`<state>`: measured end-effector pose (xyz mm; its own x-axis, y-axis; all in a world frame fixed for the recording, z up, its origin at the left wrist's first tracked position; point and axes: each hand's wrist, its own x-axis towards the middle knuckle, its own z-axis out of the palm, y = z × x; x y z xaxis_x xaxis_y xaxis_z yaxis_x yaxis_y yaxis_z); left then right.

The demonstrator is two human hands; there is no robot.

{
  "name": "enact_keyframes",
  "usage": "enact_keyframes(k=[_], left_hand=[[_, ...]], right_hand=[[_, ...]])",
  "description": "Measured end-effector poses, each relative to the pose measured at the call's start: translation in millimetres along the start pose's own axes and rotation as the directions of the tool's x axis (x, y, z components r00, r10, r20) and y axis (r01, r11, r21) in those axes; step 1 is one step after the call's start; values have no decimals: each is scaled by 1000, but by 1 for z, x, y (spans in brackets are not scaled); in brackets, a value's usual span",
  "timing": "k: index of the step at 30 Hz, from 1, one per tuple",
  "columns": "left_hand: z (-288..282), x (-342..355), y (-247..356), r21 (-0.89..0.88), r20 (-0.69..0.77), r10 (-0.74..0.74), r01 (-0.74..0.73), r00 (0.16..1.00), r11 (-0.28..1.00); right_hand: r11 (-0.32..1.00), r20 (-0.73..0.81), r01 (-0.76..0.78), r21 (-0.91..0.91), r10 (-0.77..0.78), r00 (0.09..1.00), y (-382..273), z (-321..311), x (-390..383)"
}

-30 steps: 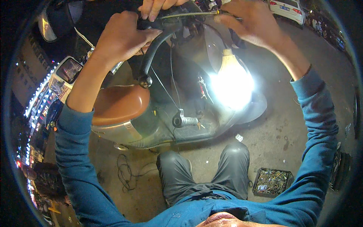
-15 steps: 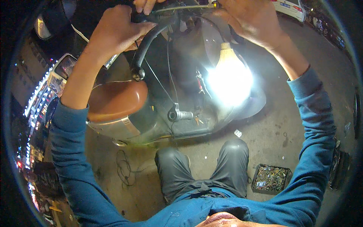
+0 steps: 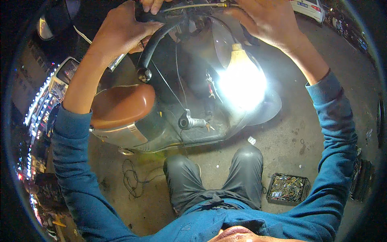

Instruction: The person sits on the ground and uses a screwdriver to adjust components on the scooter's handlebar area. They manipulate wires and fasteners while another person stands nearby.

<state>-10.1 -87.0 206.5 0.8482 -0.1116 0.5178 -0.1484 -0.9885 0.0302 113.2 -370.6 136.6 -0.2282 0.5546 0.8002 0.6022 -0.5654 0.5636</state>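
Note:
Above the scooter's front, my left hand (image 3: 121,32) is bent beside a black curved handlebar (image 3: 158,43). Its thumb reaches to the bar; the curled fingertips are partly hidden, and what they hold cannot be made out. My right hand (image 3: 269,23) is closed at the end of a thin cable (image 3: 193,7) with a brass-coloured fitting, its upper part cut off by the picture's edge. Another person's fingers (image 3: 152,5) touch a dark part between my hands. A metal tube-shaped fitting (image 3: 193,122) hangs below on thin wires, with keys (image 3: 210,126) beside it.
A glaring light bulb (image 3: 242,82) is lit in front of the scooter. The brown seat (image 3: 125,107) lies left of it. On the ground are a black tray (image 3: 288,188) of small hardware and a loose dark wire (image 3: 131,179). A white car (image 3: 308,10) stands far right.
The scooter and bulb appear shifted slightly left in the picture. The cable between my hands sits a little differently, its fitting nearer my right hand. Both hands keep nearly the same places.

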Motion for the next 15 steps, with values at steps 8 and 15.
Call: enact_keyframes(k=[8,15], left_hand=[[3,-4,2,32,-94,50,-48,994,998],[1,-7,9,66,-95,21,-14,995,998]], right_hand=[[365,709,-788,496,353,610,15,-14,31],[693,263,-423,584,332,906,10,-5,2]])
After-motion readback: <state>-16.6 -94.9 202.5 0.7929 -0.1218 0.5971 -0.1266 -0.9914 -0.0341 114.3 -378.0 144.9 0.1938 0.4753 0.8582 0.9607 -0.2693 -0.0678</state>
